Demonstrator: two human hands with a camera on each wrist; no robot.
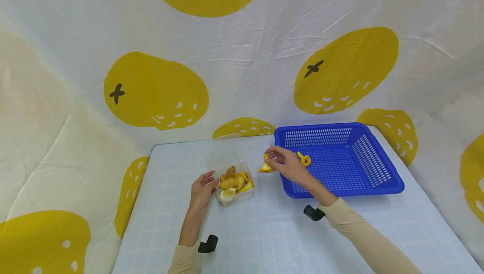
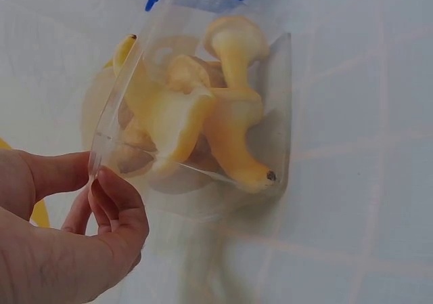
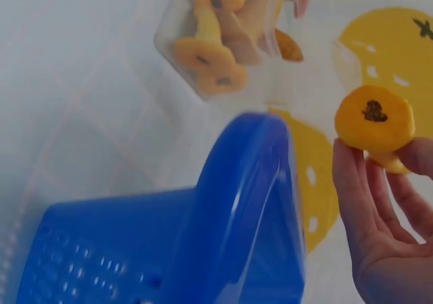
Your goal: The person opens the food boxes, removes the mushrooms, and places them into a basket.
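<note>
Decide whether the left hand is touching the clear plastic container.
Touching: the left wrist view plainly shows the left hand pinching the clear plastic container at its rim.

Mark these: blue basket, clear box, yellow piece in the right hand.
Blue basket (image 1: 338,167): head view, on its bare floor.
Clear box (image 1: 241,198): head view, on its near wall.
Yellow piece (image 3: 374,114): right wrist view, on its dark-marked end.

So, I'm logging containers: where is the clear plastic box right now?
In the head view, the clear plastic box sits on the table, to the left of the blue basket, with the left hand at its left edge.
</note>
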